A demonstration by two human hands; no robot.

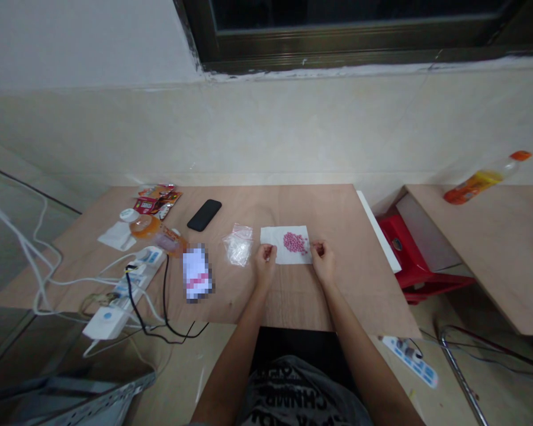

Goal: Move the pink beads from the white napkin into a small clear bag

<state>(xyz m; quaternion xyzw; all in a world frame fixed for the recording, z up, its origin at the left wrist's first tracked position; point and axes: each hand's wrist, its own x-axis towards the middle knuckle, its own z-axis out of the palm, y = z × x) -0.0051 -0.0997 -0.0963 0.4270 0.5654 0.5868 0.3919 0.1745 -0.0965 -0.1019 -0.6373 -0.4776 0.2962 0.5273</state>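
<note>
A white sheet of paper (282,257) lies on the wooden table with a cluster of small pink beads (295,243) on it. My left hand (265,263) is at the paper's lower left corner, fingers curled into a pinch. My right hand (323,260) is by the right edge, close to the beads, and its thumb and fingers are also pinched together. What either hand holds is too small to make out. Left of the paper lies a clear zip bag (238,246) with pale contents.
Further left are a black phone (204,215), a blurred-out white item (197,273), an orange drink bottle (157,233), red snack packets (155,200) and a power strip (124,293) with trailing cables. Another bottle (479,182) lies tilted over the right-hand table, near a red stool (408,254).
</note>
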